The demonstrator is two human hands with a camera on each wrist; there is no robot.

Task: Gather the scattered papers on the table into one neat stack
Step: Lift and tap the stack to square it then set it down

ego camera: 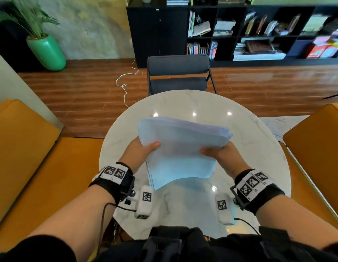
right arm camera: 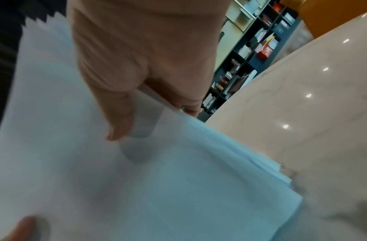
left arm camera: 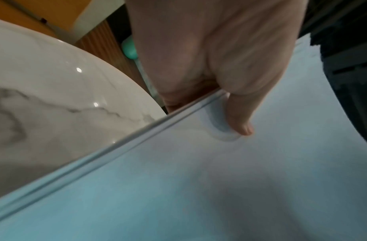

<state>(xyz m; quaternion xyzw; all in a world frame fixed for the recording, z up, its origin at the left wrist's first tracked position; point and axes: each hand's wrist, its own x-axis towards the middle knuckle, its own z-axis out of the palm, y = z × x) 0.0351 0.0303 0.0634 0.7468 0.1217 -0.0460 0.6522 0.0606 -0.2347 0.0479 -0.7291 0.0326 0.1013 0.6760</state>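
Observation:
A thick stack of white papers (ego camera: 180, 148) hangs above the round marble table (ego camera: 259, 148), tilted with its near edge low. My left hand (ego camera: 143, 150) grips the stack's left side, thumb on top and fingers hidden underneath. My right hand (ego camera: 219, 152) grips the right side the same way. In the left wrist view the thumb (left arm camera: 240, 114) presses on the top sheet (left arm camera: 199, 187), and the sheet edges look even. In the right wrist view the thumb (right arm camera: 118, 117) lies on the papers (right arm camera: 157, 179), whose right edges are fanned slightly.
A grey chair (ego camera: 178, 74) stands beyond the table's far edge. Orange sofa seats (ego camera: 32, 157) flank the table on both sides. A black bookshelf (ego camera: 240, 31) and a green plant pot (ego camera: 47, 52) stand at the back, and a white cable (ego camera: 124, 82) trails across the wooden floor.

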